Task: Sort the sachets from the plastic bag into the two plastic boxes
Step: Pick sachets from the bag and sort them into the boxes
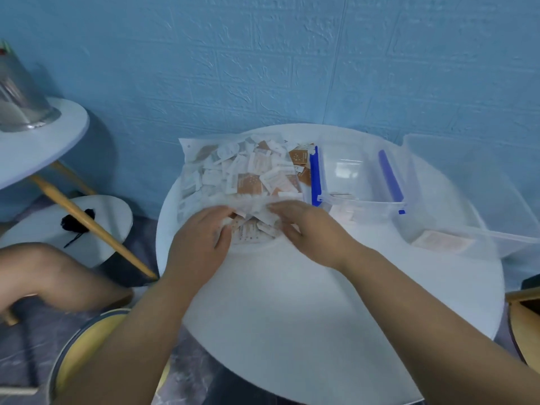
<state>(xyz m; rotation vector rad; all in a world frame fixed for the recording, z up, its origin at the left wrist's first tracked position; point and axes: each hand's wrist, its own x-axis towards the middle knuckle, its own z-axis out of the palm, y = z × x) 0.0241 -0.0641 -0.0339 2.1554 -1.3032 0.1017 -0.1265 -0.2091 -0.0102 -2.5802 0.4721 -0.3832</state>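
Far left on table (pixel 292 311): plastic bag (pixel 233 171), flat, packed with sachets (pixel 248 182).
Left hand (pixel 201 244): fingers curled, gripping bag's near edge.
Right hand (pixel 309 229): pinching same edge.
Blue-clipped box (pixel 362 203), second box (pixel 467 182): right of bag.

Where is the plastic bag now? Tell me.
In the head view the plastic bag lies at the far left of the white table, beside the blue-latched box to its right; the left hand and right hand grip its near edge.
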